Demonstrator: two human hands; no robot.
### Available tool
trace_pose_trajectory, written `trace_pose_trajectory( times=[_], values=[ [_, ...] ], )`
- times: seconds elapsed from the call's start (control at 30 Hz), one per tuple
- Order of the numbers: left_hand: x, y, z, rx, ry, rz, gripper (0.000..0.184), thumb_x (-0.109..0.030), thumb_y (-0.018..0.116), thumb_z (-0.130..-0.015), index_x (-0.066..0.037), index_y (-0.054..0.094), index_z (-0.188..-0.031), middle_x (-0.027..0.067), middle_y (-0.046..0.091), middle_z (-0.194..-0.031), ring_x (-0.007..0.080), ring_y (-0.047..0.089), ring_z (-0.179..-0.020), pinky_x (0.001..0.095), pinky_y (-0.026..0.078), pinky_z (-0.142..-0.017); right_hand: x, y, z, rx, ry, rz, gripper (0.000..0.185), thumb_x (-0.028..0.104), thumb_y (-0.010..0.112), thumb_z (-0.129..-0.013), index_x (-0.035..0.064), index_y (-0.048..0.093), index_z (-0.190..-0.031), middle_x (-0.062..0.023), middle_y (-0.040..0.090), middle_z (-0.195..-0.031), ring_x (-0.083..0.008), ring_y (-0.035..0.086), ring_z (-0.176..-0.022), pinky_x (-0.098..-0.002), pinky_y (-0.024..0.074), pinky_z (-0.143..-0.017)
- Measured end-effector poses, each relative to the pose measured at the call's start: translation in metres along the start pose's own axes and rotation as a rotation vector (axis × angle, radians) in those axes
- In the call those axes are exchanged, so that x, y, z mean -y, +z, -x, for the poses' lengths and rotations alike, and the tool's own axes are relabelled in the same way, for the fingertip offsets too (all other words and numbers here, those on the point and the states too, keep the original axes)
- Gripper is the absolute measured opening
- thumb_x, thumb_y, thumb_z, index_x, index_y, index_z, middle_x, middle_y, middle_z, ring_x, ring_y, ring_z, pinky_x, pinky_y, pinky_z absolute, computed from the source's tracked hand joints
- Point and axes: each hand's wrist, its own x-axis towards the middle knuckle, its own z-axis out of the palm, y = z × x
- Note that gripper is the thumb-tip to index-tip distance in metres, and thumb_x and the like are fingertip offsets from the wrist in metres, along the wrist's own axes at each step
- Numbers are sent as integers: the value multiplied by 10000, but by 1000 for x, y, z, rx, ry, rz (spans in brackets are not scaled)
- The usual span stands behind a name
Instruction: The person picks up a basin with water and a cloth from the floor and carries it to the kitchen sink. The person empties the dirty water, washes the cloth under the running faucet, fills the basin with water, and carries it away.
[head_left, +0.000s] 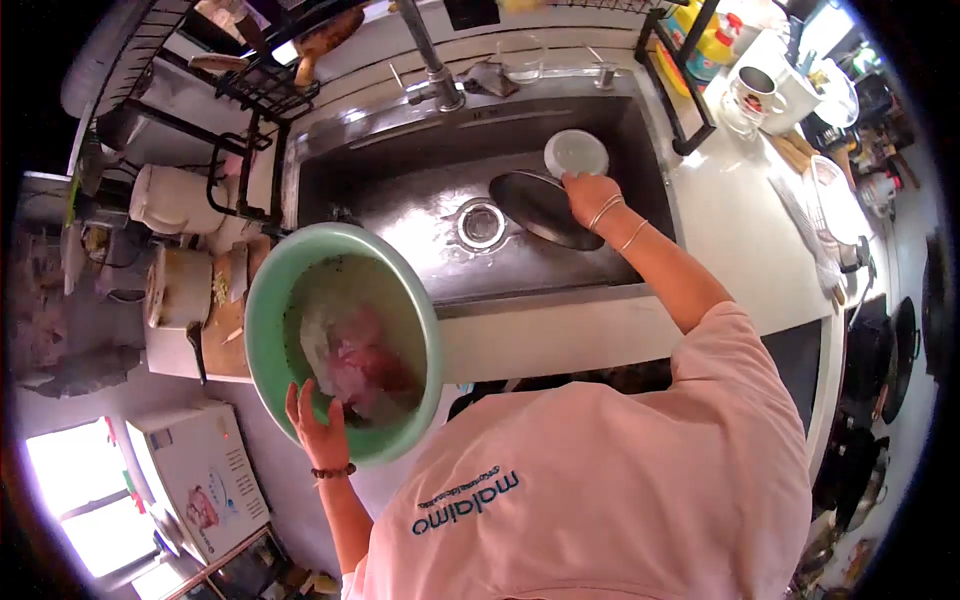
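Light fills a paned window beside a white printed box. A pale cylindrical pot stands by a brown wooden board. My left hand, fingers spread apart, is at the near side of a round pale-green basin, by the near left corner of the grey metal sink; inside, a reddish mass sits in cloudy water. Over the sink my right hand curls at the edge of a dark round pan or lid, just beside a white round bowl; I cannot tell whether it grips. Farther right runs a white countertop.
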Motion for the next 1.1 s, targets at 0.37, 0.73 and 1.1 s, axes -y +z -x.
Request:
trace_pose_trajectory(
  times=[0.37, 0.73, 1.1],
  values=[
    [-1, 9, -14, -22, 85, 47, 402, -113, 565, -655, -44, 455, -1035, 183, 346, -1138, 314, 344, -1052, 372, 310, -856, -125, -19, 123, -262, 747, -1152, 282, 259, 525, -695, -12, 494, -769, -71, 490, -618, -155, 431, -459, -274, 350, -419],
    [-7, 18, -29, -14, 138, 74, 383, -150, 567, -657, -33, 474, -1010, 187, 342, -1149, 311, 344, -1057, 367, 314, -858, -237, 51, 208, -724, 1061, -361, 470, 356, 529, -697, -17, 463, -975, -137, 536, -764, -255, 520, -654, -331, 424, -597],
    [9, 3, -18, -147, -37, 77, 393, -130, 591, -637, -60, 477, -1007, 179, 350, -1143, 332, 328, -1058, 383, 307, -865, -38, 0, 53, -622, 25, -563, 316, 70, 544, -693, 35, 452, -993, -95, 484, -836, -187, 497, -690, -288, 419, -622]
  ],
)
